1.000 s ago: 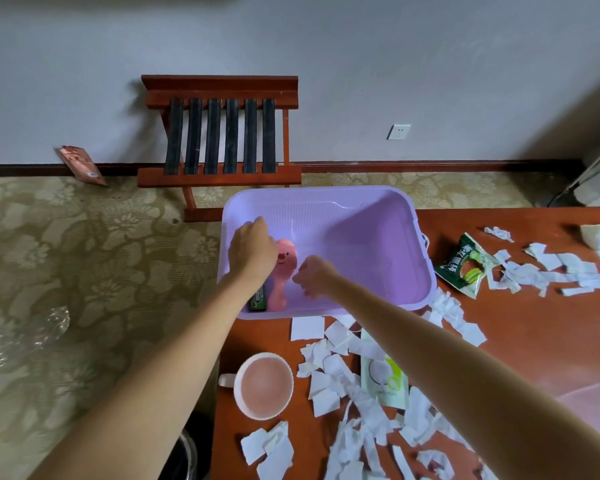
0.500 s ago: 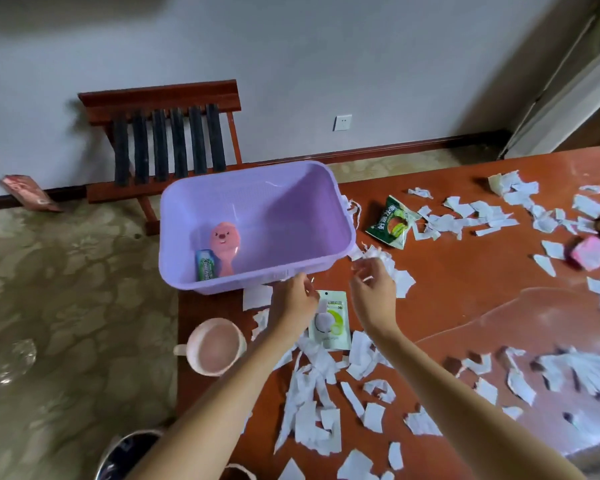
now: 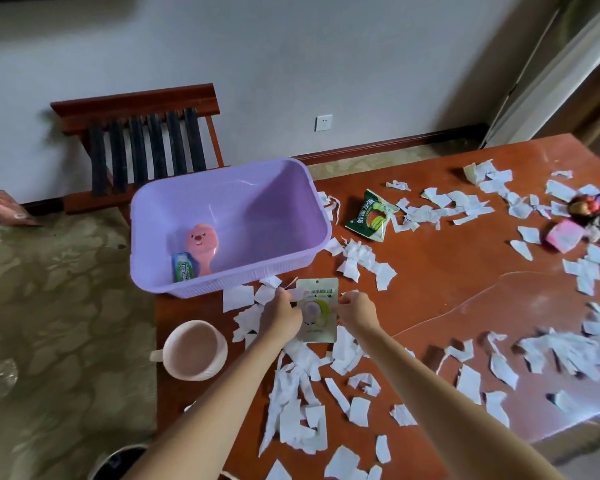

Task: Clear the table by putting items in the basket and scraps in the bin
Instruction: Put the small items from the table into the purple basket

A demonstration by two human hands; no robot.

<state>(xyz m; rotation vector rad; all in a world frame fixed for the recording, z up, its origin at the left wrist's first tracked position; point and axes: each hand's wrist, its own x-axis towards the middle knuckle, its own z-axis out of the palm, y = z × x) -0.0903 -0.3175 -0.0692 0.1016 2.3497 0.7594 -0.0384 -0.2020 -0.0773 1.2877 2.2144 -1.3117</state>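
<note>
A small pale green packet (image 3: 317, 308) lies on the red-brown table (image 3: 440, 271) just in front of the purple basket (image 3: 236, 280). My left hand (image 3: 280, 318) has its fingers curled on the packet's left edge, and my right hand (image 3: 356, 315) is curled on its right edge. A white scrap sticks up by my left fingertips. Inside the basket lie a pink animal-face brush (image 3: 201, 244) and a green gum pack (image 3: 182, 266). Torn white paper scraps (image 3: 302, 403) cover much of the table. The dark bin's rim (image 3: 118, 457) shows on the floor at the bottom left.
A pink cup (image 3: 194, 348) stands at the table's left edge. A green snack bag (image 3: 371, 216) lies right of the basket. At far right are a pink block (image 3: 565, 235) and a small dark basket (image 3: 586, 206). A wooden rack (image 3: 146, 147) stands by the wall.
Both hands have left the basket, with the pink brush and gum pack lying in it, and come down onto the green packet. The view has swung right.
</note>
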